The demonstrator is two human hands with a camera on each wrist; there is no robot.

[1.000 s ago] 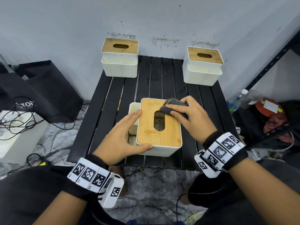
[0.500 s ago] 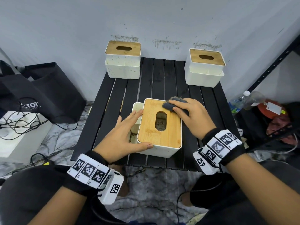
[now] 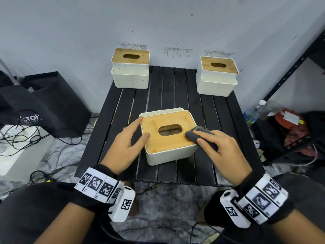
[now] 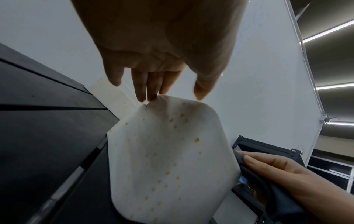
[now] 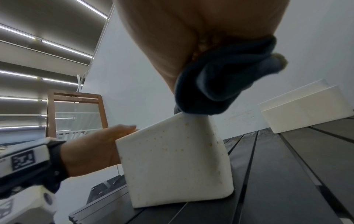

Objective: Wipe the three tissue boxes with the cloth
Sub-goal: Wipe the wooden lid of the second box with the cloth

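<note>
Near box: the near box (image 3: 167, 138) is sitting by the tabletop's (image 3: 163, 88) front edge, turned askew, probably so its lid and sides face the wiping hand.
Left hand: the left hand (image 3: 126, 145) is bracing the box's left end, fingers straight and spread against the corner, thumb on the lid, pinching nothing; likely steadying it against the wiping push.
Right hand: the right hand (image 3: 221, 148) is pressing the cloth (image 3: 198, 136) onto the lid's right edge, fingers curled over the bunched fabric.
Back boxes: the left box (image 3: 130, 68) and right box (image 3: 217, 76) are waiting at the rear corners, well apart.
Count: three boxes, one cloth, two hands.
</note>
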